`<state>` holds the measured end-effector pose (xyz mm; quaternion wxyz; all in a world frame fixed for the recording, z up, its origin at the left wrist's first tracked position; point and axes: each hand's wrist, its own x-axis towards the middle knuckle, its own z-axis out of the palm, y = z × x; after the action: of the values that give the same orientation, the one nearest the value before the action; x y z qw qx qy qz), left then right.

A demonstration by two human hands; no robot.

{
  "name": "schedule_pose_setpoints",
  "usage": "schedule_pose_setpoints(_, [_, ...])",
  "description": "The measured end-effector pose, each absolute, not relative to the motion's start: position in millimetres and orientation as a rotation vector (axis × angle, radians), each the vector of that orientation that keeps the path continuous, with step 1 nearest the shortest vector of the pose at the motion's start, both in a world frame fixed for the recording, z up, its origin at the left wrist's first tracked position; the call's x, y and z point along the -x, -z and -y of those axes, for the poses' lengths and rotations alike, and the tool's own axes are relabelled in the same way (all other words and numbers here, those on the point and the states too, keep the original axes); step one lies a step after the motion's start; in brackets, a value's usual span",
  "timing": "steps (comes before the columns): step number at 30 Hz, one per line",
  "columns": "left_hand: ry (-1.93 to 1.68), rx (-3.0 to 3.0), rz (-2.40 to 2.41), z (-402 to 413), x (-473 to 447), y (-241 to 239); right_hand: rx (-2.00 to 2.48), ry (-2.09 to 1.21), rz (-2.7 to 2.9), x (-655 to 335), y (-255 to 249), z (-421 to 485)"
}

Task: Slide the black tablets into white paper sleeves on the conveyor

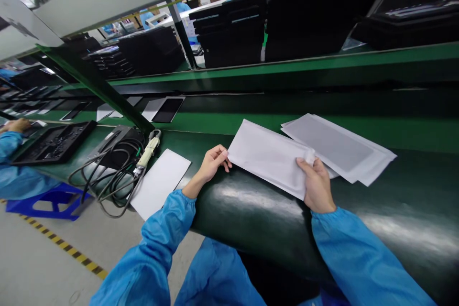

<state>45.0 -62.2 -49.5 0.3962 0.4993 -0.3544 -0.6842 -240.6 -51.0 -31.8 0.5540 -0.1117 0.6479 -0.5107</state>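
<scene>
A flat white sleeve (pixel 268 155), shaped like a long pouch, is held tilted over the green bench. My right hand (pixel 318 182) grips its right end, with the thumb on top and the material crumpled beside it. At the left corner, my left hand (pixel 214 163) is closed with the thumb and forefinger pinched against the edge. Behind my right hand lie several overlapping white translucent sleeves (pixel 333 146), partly covered by the held one. What the held sleeve contains, if anything, is hidden.
Left of me, a white sheet (pixel 163 181) lies beside an electric screwdriver (pixel 147 153) and coiled cables (pixel 114 167). A black tray (pixel 55 142) of small parts sits further left, near another person's hand (pixel 18 125). A green post (pixel 96 88) slants down behind; dark panels (pixel 229 28) stand on the shelf.
</scene>
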Motion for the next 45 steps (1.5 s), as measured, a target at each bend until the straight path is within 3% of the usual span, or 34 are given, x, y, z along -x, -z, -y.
schedule_pose_setpoints(22, [1.633,-1.482,0.997,64.6,-43.7,47.4,0.326,1.259,-1.570,235.8,25.1,50.8])
schedule_pose_setpoints(31, [1.644,-1.609,1.138,63.9,-47.4,52.0,0.736,1.350,-1.763,241.5,33.5,46.2])
schedule_pose_setpoints(45, [1.737,-1.564,1.149,66.4,-50.9,47.3,0.498,1.399,-1.736,240.4,32.6,51.6])
